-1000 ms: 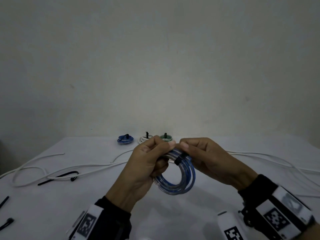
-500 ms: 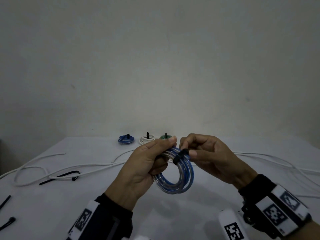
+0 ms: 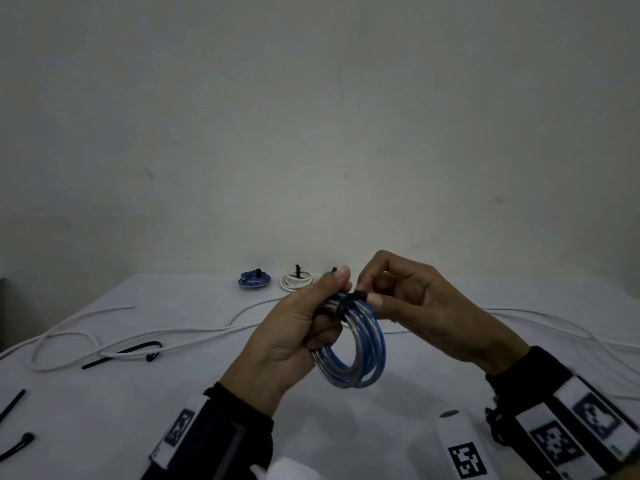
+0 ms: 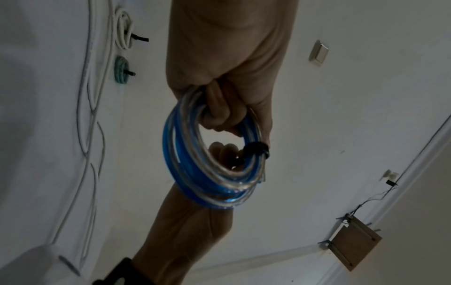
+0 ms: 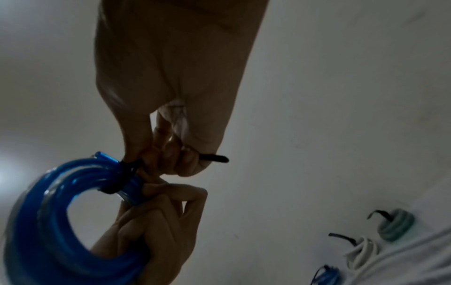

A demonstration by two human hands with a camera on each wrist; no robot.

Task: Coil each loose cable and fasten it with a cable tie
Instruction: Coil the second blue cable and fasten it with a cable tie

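A blue and clear cable coil hangs upright above the white table. My left hand grips its upper left side with fingers curled through the ring. A black cable tie wraps the top of the coil. My right hand pinches that tie; in the right wrist view the black cable tie's tail sticks out past its curled fingers. The left wrist view shows the blue coil with the tie around it.
Three tied coils sit at the table's far edge: blue, white and green. A long loose white cable runs across the table. Spare black ties lie at the left.
Both hands and the coil have risen slightly. The right hand has shifted its pinch on the tie and lifted its knuckles.
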